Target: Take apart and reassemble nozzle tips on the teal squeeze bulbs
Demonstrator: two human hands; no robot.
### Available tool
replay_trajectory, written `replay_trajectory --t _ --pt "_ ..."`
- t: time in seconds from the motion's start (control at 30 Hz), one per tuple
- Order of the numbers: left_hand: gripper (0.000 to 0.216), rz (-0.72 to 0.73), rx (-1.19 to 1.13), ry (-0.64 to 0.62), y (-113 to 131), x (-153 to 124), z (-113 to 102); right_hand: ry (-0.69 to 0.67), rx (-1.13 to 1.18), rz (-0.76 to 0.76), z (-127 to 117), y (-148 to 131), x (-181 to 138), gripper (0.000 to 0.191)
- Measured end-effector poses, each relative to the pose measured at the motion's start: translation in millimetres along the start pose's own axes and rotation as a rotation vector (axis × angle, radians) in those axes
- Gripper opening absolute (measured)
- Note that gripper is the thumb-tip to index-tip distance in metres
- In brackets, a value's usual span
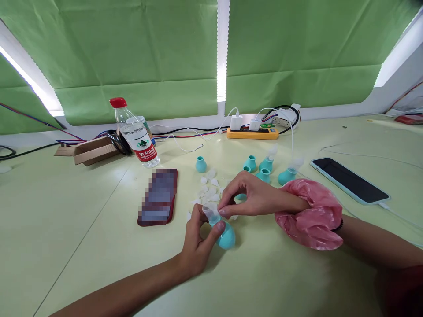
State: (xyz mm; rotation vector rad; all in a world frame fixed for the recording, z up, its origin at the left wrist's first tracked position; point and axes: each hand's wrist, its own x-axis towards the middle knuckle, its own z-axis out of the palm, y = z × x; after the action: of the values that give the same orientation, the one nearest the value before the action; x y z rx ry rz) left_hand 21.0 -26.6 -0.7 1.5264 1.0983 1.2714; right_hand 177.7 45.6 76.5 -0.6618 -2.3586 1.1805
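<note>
Left hand [197, 246] angles up from the lower left, gripping a glossy round teal bulb [226, 237] between thumb and fingers, its neck tipped up and left. Right hand [253, 194] reaches across knuckles-up, thumb and index drawn together at the edge of a see-through flared plastic sleeve [209, 211] on that neck, though I honestly can't tell if they're pinching it. White translucent plastic scraps [209, 193] lie just beyond the fingertips, a crumpled shiny pink plastic cuff [310, 211] behind the right wrist.
</note>
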Motion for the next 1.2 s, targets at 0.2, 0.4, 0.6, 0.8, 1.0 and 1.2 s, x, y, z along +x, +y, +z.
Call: replay_trajectory --t 0.2,0.4,0.6,0.8,1.0,1.2 --pt "0.023 -0.073 -0.127 -0.078 6 3 -1 0.165 -0.104 -0.252 2 1 1 0.008" --pt "0.026 -0.125 -0.119 -0.084 4 3 -2 0.102 -0.228 -0.382 -4 5 1 0.009" --pt "0.030 -0.153 -0.074 -0.112 5 3 -2 -0.056 -0.353 -0.421 -13 7 0 0.013" --pt "0.033 -0.165 -0.033 -0.091 8 5 -2 -0.111 -0.362 -0.390 -15 8 1 0.013" --pt "0.030 -0.151 0.005 -0.065 8 6 -1 -0.131 -0.400 -0.393 -13 8 1 0.015" --pt "0.032 -0.166 0.001 -0.093 7 6 -2 -0.161 -0.215 -0.279 -15 15 3 0.012"
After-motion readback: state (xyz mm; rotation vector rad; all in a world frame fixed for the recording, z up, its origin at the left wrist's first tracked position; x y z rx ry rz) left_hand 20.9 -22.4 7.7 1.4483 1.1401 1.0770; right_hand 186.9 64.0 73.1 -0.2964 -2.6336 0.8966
